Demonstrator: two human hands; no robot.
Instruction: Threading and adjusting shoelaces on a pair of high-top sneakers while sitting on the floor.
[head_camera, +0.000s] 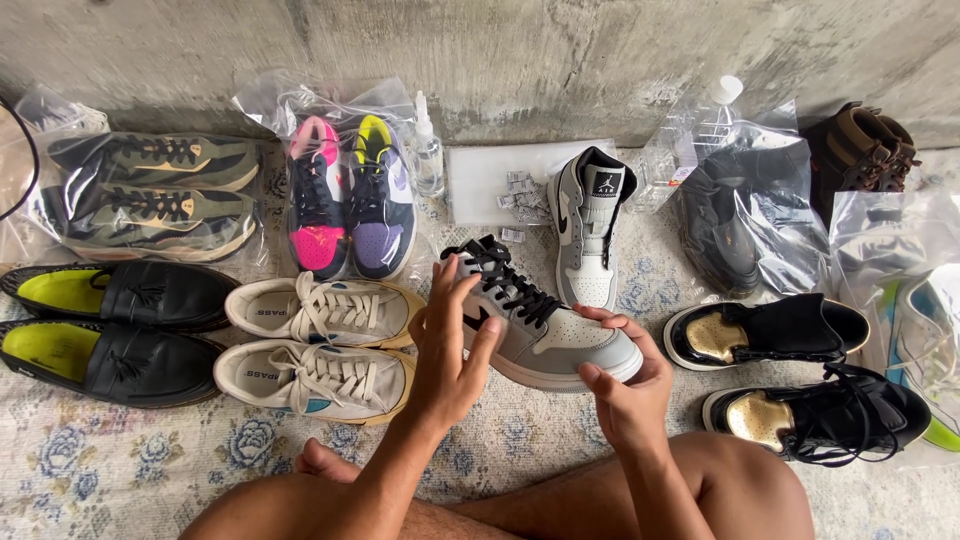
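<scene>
A grey and white high-top sneaker (545, 335) with black laces lies on its side in front of me. My left hand (450, 345) rests against its heel and ankle collar, fingers spread. At the toe end, my right hand (625, 385) cups the sole, thumb and fingers curled around it. Its matching sneaker (590, 230) stands just behind, toe toward me.
Pairs of shoes ring me on a floral rug (120, 465): black loafers (120, 325), cream sneakers (320, 340), bagged olive sneakers (150, 190), bagged pink and purple sneakers (350, 195), black and gold shoes (790, 370), bagged dark shoes (735, 215). A spray bottle (427, 150) stands by the concrete wall.
</scene>
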